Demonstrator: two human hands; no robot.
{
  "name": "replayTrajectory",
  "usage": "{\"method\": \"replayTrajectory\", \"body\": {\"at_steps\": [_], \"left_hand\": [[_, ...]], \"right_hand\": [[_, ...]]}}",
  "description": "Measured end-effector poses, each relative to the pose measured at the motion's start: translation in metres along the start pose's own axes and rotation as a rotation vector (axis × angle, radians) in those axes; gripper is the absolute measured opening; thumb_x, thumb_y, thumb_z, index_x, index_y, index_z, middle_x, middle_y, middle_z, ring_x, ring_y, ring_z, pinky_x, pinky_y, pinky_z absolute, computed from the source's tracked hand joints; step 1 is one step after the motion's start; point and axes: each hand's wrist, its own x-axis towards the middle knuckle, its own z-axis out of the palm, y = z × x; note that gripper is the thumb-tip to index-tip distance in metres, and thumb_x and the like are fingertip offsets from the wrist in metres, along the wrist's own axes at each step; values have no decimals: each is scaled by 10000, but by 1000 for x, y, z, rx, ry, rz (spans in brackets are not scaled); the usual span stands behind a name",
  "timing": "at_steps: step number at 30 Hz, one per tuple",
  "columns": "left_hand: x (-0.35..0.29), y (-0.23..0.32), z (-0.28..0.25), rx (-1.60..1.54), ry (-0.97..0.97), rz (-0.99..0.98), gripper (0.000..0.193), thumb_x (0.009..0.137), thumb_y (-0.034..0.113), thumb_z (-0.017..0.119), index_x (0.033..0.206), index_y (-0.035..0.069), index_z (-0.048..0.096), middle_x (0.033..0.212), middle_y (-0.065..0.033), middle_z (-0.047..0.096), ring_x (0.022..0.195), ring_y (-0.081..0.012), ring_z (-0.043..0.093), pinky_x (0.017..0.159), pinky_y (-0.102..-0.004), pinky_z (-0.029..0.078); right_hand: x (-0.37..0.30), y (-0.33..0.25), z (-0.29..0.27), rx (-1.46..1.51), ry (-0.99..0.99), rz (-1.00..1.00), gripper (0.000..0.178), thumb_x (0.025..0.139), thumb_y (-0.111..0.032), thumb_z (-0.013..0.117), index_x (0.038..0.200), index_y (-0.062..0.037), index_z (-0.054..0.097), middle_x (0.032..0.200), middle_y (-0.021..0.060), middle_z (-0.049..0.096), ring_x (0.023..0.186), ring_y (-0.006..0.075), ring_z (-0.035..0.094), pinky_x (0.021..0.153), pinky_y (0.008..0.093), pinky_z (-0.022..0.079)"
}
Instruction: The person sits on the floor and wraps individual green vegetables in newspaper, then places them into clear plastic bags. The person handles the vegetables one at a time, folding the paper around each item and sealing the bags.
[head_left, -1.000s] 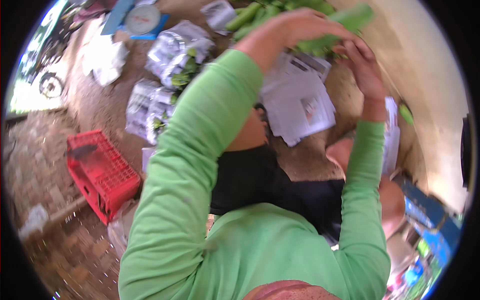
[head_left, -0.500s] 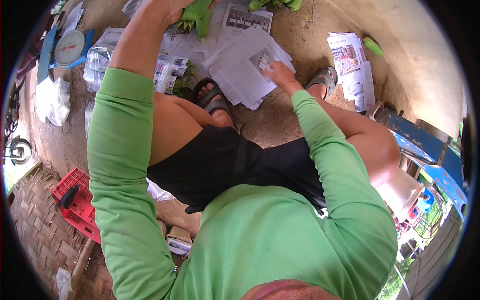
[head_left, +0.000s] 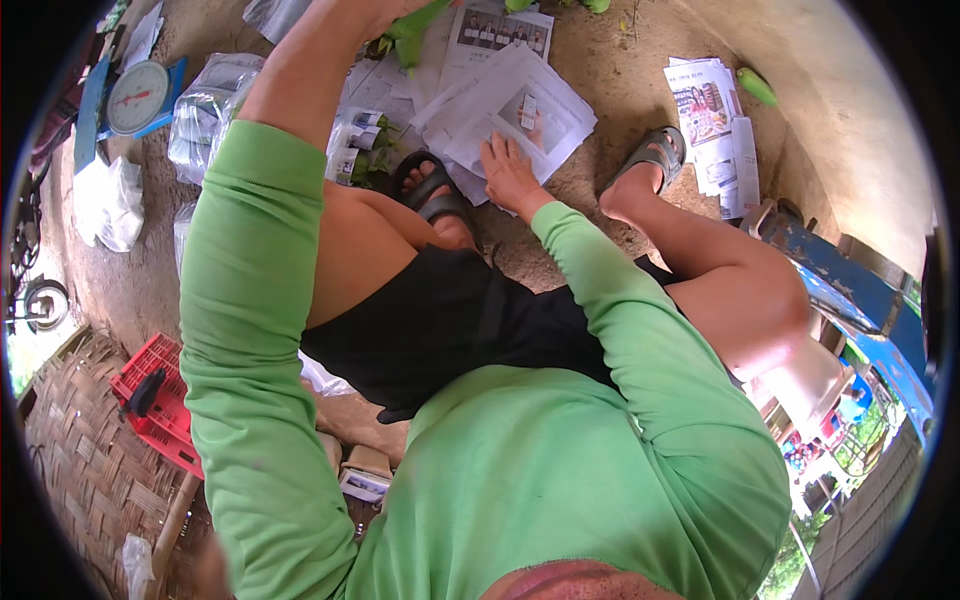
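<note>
My left hand [head_left: 385,10] is at the top edge, partly cut off by the frame. It is closed around green vegetables [head_left: 412,38] with leafy caps, their tips hanging over the papers. My right hand [head_left: 510,175] rests palm down on the near edge of a fanned stack of printed sheets [head_left: 560,115], fingers stretched out with nothing held. The stack lies on the ground between my sandalled feet. Beyond it sits another printed sheet [head_left: 500,32] with a photo of several people. More green vegetables [head_left: 590,5] show at the top edge.
At the left are a dial scale [head_left: 138,98], clear plastic bags of goods [head_left: 205,120], a white plastic bag [head_left: 112,200] and a red crate [head_left: 155,395]. Paper-wrapped greens [head_left: 365,145] lie by my left foot. Right: more printed sheets [head_left: 715,130], one green vegetable [head_left: 757,87] and a blue bench [head_left: 830,265].
My right hand has moved left and nearer to me, from the stack's right side onto its near edge, and its fingers have spread. My left hand has shifted slightly right and farther out of frame.
</note>
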Motion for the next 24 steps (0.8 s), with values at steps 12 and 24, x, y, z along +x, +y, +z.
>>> {"method": "replayTrajectory", "body": {"at_steps": [12,24], "left_hand": [[31,-88,100,27,-232,341,821,772,553,873,1330,-10,655,1295,-248,699,1203,-344,685,980,-440,547],[-15,-175,250,-58,-514,13,773,792,299,810,1452,25,515,1293,-267,684,1234,-416,648,1044,-458,511]], "right_hand": [[-14,41,-37,-167,217,-335,200,866,-203,629,679,-167,691,863,26,638,980,286,615,784,470,456],[-56,53,-53,-362,-38,-188,118,829,-184,692,794,-162,803,960,25,713,1026,269,645,767,428,511]]}}
